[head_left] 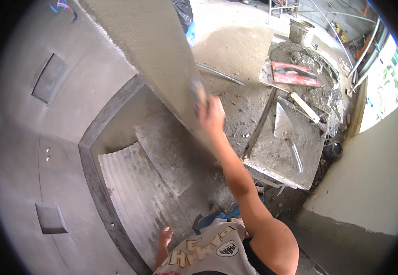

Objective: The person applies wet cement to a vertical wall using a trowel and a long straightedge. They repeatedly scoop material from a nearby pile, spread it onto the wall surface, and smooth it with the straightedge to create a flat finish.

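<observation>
My right hand (211, 115) reaches forward with its fingers closed round a tan-and-grey, brush-like tool (200, 93), smeared by motion. The tool is at the right edge of a plastered grey wall or column (155, 50); whether it touches cannot be told. Low in the view, beside my shirt, my left hand (165, 235) is loosely closed, and nothing shows in it. Ahead and right stands a mortar-covered board (285, 158), bearing a pointed trowel (283, 123) with a pale handle. Beyond it, a red plastering float (295, 74) and a white-handled tool (305, 107) lie by wet mortar (315, 57).
A mortar-smeared bucket (302, 31) stands behind the mortar pile. On the left, a grey wall (15, 151) has recessed boxes (51, 218) and a dark raised border (93, 183). A corrugated sheet (139, 188) lies below. Metal poles (368, 50) lean at far right.
</observation>
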Demonstrator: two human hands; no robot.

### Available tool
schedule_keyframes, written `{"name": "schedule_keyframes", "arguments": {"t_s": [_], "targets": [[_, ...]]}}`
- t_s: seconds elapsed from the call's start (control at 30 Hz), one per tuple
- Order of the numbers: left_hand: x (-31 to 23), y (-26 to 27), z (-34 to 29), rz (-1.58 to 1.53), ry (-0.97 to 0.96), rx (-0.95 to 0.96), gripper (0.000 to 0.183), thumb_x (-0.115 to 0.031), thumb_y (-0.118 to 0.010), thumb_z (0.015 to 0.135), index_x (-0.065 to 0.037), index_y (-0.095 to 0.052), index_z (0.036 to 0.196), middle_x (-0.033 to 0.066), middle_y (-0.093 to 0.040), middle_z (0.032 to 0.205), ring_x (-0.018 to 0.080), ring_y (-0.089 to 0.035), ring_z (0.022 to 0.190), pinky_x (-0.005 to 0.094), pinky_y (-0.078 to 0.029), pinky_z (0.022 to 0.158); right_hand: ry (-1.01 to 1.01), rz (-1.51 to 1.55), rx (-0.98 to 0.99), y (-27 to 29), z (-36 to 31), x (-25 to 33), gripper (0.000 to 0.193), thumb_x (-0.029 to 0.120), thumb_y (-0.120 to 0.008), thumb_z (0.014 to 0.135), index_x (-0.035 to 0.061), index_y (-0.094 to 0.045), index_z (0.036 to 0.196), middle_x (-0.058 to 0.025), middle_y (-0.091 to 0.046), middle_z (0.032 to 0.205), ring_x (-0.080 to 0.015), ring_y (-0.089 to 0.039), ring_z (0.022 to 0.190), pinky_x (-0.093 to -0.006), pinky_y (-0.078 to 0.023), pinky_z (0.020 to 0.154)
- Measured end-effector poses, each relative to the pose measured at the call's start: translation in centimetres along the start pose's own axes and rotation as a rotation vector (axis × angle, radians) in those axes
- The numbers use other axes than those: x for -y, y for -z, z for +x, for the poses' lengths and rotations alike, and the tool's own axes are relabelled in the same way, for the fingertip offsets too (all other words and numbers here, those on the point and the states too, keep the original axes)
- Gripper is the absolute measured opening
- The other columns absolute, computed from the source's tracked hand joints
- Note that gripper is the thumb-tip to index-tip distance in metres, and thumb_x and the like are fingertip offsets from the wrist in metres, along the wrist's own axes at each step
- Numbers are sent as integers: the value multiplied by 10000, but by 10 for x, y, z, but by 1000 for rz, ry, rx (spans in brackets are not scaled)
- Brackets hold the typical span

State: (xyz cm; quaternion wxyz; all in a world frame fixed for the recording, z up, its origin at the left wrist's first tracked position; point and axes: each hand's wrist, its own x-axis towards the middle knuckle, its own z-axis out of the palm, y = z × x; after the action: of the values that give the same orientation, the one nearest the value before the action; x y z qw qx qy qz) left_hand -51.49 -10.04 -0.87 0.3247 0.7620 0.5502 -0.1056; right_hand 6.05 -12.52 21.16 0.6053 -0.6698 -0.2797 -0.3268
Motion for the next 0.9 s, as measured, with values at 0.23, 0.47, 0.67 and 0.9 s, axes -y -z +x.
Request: {"name": "schedule_keyframes", "arguments": {"t_s": [0.23, 0.47, 0.67, 0.9], "targets": [[4, 13, 7, 105, 40, 110, 466, -296, -643, 803, 9, -575, 1149, 167, -636, 1080, 266, -617, 995, 350, -477, 850, -202, -93, 193, 2, -128, -87, 194, 92, -603, 801, 17, -499, 946, -162, -519, 789, -354, -540, 711, -431, -447, 606], [-34, 27, 9, -17, 76, 62, 477, -281, -618, 822, 34, -553, 1175, 213, -604, 1127, 308, -575, 1070, 365, -448, 905, 91, 50, 117, 12, 65, 27, 238, 106, -633, 780, 21, -523, 973, -152, -527, 781, -338, -532, 675, -401, -443, 573], [-13, 5, -7, 56, 63, 75, 447, -263, -632, 824, 36, -566, 1150, 210, -622, 1085, 300, -601, 1022, 371, -461, 870, 34, -133, 136, 7, -102, -80, 252, 84, -617, 793, 8, -502, 1004, -167, -534, 835, -355, -549, 687, -417, -460, 580], [112, -11, -33, 148, 99, 136, 411, -342, -656, 779, -35, -626, 1051, 179, -639, 1051, 307, -609, 983, 381, -479, 842, -382, -146, 385, 18, -201, -137, 262, 67, -601, 810, -5, -480, 1032, -173, -516, 814, -347, -547, 686, -406, -451, 589]]}}
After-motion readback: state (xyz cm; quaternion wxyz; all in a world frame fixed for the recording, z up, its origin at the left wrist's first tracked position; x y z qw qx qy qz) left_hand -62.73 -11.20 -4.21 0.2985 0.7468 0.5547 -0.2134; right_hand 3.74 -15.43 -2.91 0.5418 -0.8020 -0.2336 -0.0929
